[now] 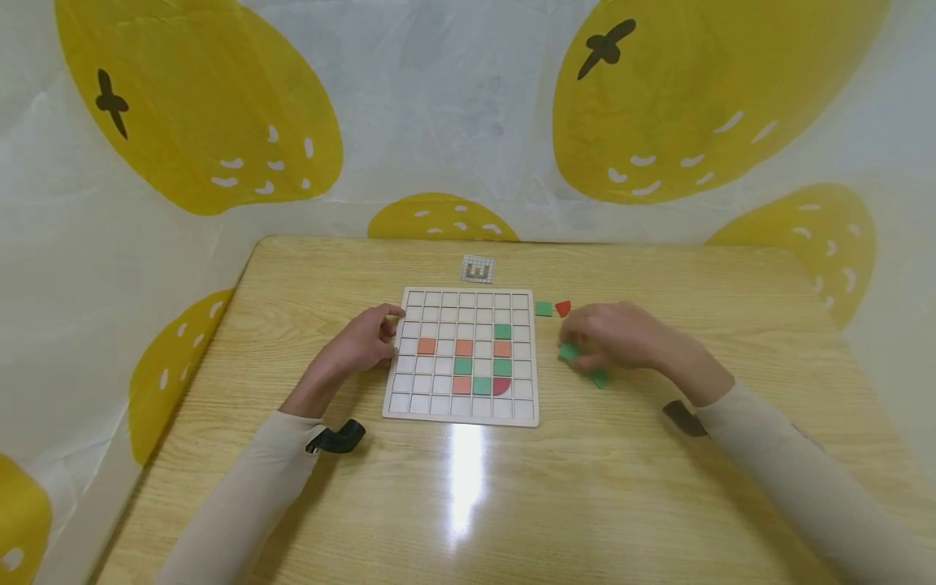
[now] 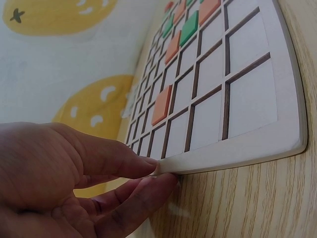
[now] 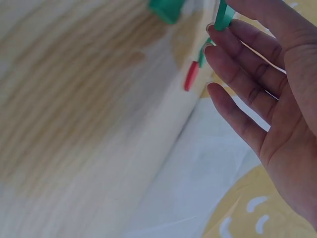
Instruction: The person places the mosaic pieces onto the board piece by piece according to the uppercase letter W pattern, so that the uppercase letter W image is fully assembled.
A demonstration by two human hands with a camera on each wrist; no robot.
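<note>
My left hand [image 1: 366, 340] grips the left edge of a white grid board [image 1: 398, 413], its thumb on the rim in the left wrist view. Several orange, green and red tiles sit in the board's cells, among them a lone orange tile [image 2: 162, 105] on the left and a red quarter-round tile [image 1: 501, 387] at lower right. To the right of the board, my right hand [image 1: 617, 333] pinches a green tile [image 3: 225, 17] between thumb and fingertips, low over the table. Another green tile [image 1: 600, 379] lies just below that hand.
A green square tile [image 1: 543, 309] and a red quarter-round tile [image 1: 562, 308] lie beside the board's upper right corner. Behind the board is a small pattern card [image 1: 478, 269]. The wooden table [image 1: 658, 504] meets a lemon-print cloth [image 1: 453, 122] at its back and left.
</note>
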